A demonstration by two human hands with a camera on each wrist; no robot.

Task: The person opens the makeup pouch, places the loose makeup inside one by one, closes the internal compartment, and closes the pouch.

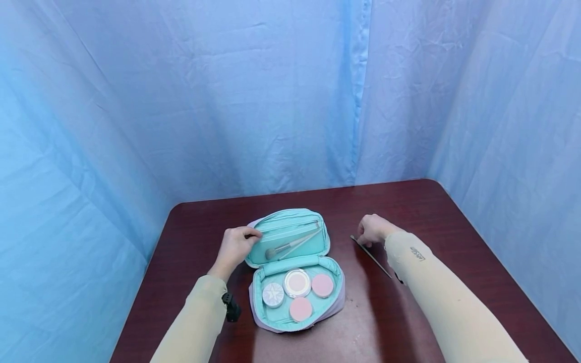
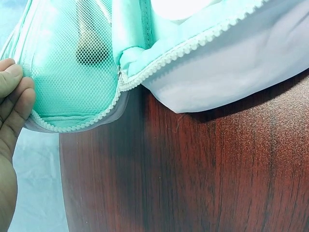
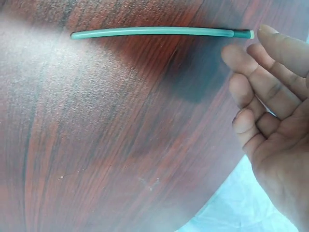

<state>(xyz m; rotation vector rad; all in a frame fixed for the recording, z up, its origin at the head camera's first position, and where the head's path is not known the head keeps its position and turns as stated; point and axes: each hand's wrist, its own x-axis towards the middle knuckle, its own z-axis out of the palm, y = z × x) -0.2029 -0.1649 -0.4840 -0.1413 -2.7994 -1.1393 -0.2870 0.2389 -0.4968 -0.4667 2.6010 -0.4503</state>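
Outstretched sleeves (image 1: 454,297), left fingers (image 2: 24,102) pinching pouch (image 1: 297,261), right fingers (image 3: 239,59) beside stick (image 3: 154,31)

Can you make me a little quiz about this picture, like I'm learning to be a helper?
1. Count: how many round things sit in the bag?
2. Pick one, left or right: which hand is nearer the green stick on the table?
3. True or false: the fluffy brush is in the mesh pocket.

Key:
1. Four.
2. The right hand.
3. True.
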